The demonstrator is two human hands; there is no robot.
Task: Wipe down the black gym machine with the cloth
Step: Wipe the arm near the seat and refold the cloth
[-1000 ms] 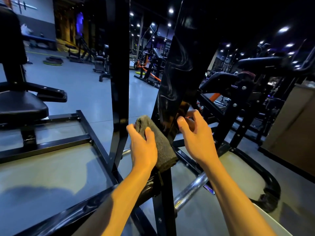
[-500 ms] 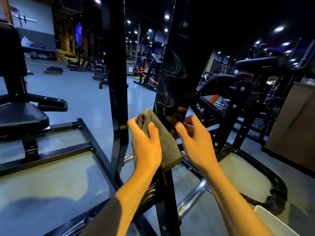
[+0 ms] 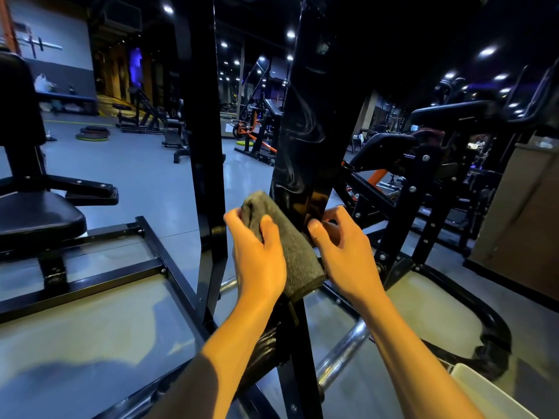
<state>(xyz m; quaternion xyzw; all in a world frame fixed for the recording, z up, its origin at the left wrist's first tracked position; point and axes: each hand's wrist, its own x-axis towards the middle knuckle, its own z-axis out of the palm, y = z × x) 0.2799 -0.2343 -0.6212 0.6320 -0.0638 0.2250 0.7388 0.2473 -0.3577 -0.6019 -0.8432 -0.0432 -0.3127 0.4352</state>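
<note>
Wiping was well underway at this point, on the glossy upright post (image 3: 305, 140) of the black gym machine. Left hand (image 3: 260, 258) had the grey folded cloth (image 3: 287, 243) pinned against the near edge of that post, thumb curled over the front of the cloth and fingers wrapped round its far side, so a proper grip and not just a flat palm. Cloth sat low on the post, touching it, with its bottom hem hanging just above where the post meets the lower frame.

Right hand (image 3: 341, 252) was on the other side of the same post, fingers curled round its edge and thumb up against the front face right beside the cloth. Looked to me like it was bracing the post, not wiping.

Post above the cloth showed pale swirly smears, so my guess is that stretch wasn't done yet. Next move probably calls for a firm, even drag of the cloth up along that face, keeping it flat so it doesn't just push the streaks around, then going round to the sides the right hand was covering.

Other stuff around: a black padded seat (image 3: 33, 216) off to the left, a chrome bar (image 3: 341, 355) low down behind the post, more machines further back.

Brands or labels: couldn't read any. No writing on the post or cloth that I could make out.
</note>
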